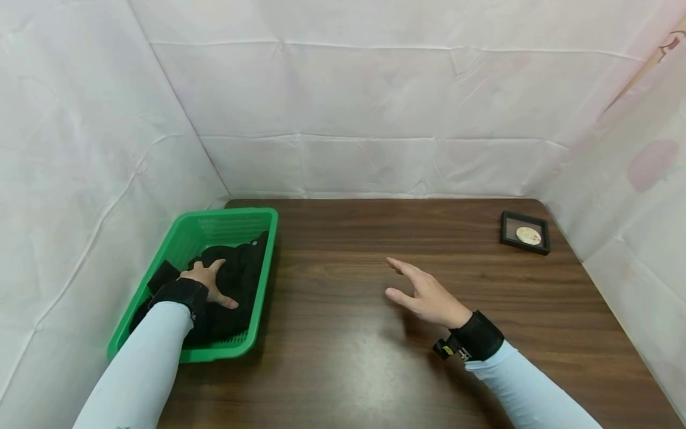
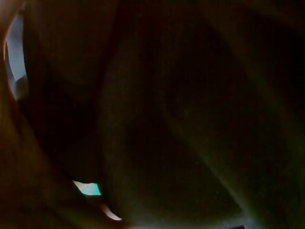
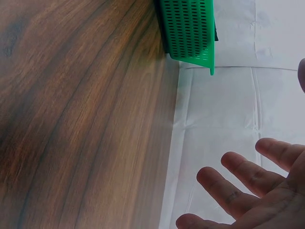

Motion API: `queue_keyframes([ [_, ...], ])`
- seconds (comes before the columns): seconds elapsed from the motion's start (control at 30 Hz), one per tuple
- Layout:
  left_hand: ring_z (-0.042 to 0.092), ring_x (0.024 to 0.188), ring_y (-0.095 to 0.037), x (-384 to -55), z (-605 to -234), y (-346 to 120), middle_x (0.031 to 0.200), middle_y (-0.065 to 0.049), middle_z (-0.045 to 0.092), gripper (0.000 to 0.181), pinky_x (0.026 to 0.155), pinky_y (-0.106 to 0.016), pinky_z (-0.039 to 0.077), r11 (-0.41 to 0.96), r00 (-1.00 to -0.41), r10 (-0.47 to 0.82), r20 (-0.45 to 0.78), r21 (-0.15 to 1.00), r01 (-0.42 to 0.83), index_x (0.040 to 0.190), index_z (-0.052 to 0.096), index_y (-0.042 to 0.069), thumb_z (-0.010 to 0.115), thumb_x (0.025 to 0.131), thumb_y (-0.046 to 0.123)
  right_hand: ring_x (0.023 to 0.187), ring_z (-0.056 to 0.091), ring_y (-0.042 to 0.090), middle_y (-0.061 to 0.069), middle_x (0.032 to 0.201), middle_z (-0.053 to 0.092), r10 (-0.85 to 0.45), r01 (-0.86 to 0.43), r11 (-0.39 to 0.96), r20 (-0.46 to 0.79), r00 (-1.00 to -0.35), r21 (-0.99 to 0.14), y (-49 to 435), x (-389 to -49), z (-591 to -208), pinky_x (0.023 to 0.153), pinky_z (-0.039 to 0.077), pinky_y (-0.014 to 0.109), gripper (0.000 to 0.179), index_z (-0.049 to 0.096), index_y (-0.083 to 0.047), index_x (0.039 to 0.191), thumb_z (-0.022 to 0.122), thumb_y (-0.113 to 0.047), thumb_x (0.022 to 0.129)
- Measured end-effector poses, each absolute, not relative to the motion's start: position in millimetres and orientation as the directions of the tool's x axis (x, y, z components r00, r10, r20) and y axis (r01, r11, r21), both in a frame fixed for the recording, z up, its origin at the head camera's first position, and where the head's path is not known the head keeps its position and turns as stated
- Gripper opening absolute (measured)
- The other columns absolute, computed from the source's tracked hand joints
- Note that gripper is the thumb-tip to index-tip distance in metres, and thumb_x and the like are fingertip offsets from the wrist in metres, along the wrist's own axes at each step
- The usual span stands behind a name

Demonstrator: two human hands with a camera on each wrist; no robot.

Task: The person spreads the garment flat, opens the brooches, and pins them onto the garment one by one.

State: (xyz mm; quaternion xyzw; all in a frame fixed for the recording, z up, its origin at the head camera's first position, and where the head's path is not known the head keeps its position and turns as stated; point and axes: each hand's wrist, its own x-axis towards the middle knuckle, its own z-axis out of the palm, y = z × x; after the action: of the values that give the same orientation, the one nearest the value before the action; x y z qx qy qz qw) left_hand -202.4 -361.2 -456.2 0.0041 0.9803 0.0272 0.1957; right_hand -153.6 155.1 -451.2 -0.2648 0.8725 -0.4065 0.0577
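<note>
My left hand (image 1: 209, 285) rests on black cloth (image 1: 243, 265) inside a green plastic basket (image 1: 271, 250) at the left of the table. Its thumb and index finger are spread apart over the fabric; the other fingers show only in part. Dark folds fill most of the left wrist view, too dim to tell more. Over the middle right of the table my right hand (image 1: 429, 295) is held with its fingers extended and nothing in it. In the right wrist view, the fingers of that hand (image 3: 257, 195) are spread, well apart from the basket (image 3: 188, 31).
The brown wooden table (image 1: 343, 333) has white sheeting (image 1: 375, 89) behind it and along both sides. Near the far right corner lies a small black frame (image 1: 525, 232) with a round pale piece (image 1: 528, 235) in it.
</note>
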Motion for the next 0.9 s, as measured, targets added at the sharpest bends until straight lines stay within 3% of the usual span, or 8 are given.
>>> queue_keyframes([
  [0.13, 0.047, 0.098, -0.060, -209, -460, -365, 0.122, -0.044, 0.039, 0.141, 0.082, -0.071, 0.039, 0.999, -0.922, 0.024, -0.386, 0.045, 0.007, 0.145, 0.031, 0.000, 0.070, 0.041, 0.086, 0.134, 0.039, 0.026, 0.003, 0.151, 0.036, -0.513, -0.411, 0.522, 0.111, -0.851, -0.747, 155, -153, -452, 0.098, 0.041, 0.053, 0.065, 0.031, -0.016, 0.150, 0.056, -0.042, 0.097],
  [0.23, 0.042, 0.114, -0.059, -216, -465, -367, 0.130, -0.042, 0.041, 0.146, 0.090, -0.075, 0.030, 0.999, -0.913, 0.018, -0.407, 0.039, 0.003, 0.145, 0.029, -0.004, 0.069, 0.039, 0.087, 0.132, 0.041, 0.027, 0.003, 0.150, 0.037, -0.516, -0.406, 0.513, 0.107, -0.850, -0.756, 154, -153, -455, 0.092, 0.045, 0.053, 0.064, 0.032, -0.016, 0.150, 0.056, -0.042, 0.097],
  [0.33, 0.038, 0.121, -0.058, -221, -470, -369, 0.134, -0.041, 0.039, 0.150, 0.092, -0.074, 0.028, 0.998, -0.901, 0.010, -0.434, 0.063, -0.020, 0.146, 0.025, -0.005, 0.070, 0.037, 0.087, 0.132, 0.041, 0.027, 0.003, 0.150, 0.038, -0.517, -0.406, 0.508, 0.108, -0.849, -0.760, 154, -152, -457, 0.089, 0.047, 0.053, 0.063, 0.033, -0.016, 0.150, 0.056, -0.041, 0.096],
  [0.5, 0.034, 0.122, -0.061, -222, -473, -373, 0.140, -0.044, 0.025, 0.149, 0.089, -0.071, 0.036, 0.992, -0.888, 0.019, -0.460, 0.119, -0.040, 0.148, 0.020, -0.005, 0.075, 0.040, 0.081, 0.131, 0.044, 0.026, 0.004, 0.148, 0.040, -0.521, -0.424, 0.521, 0.117, -0.846, -0.741, 153, -151, -460, 0.097, 0.042, 0.052, 0.063, 0.034, -0.014, 0.149, 0.056, -0.041, 0.096],
  [0.6, 0.038, 0.119, -0.062, -219, -473, -375, 0.139, -0.045, 0.023, 0.146, 0.087, -0.068, 0.040, 0.990, -0.889, 0.038, -0.457, 0.140, -0.030, 0.148, 0.021, -0.006, 0.077, 0.043, 0.078, 0.130, 0.045, 0.026, 0.005, 0.148, 0.041, -0.523, -0.433, 0.527, 0.122, -0.843, -0.732, 153, -150, -462, 0.099, 0.040, 0.051, 0.063, 0.035, -0.012, 0.148, 0.056, -0.041, 0.096],
  [0.9, 0.046, 0.113, -0.056, -218, -475, -379, 0.128, -0.044, 0.040, 0.110, 0.088, -0.060, 0.044, 0.979, -0.909, 0.141, -0.393, 0.191, 0.069, 0.131, 0.045, -0.016, 0.085, 0.059, 0.058, 0.128, 0.046, 0.027, 0.005, 0.147, 0.042, -0.525, -0.425, 0.516, 0.118, -0.843, -0.744, 152, -150, -465, 0.096, 0.042, 0.051, 0.062, 0.036, -0.011, 0.148, 0.057, -0.039, 0.097],
])
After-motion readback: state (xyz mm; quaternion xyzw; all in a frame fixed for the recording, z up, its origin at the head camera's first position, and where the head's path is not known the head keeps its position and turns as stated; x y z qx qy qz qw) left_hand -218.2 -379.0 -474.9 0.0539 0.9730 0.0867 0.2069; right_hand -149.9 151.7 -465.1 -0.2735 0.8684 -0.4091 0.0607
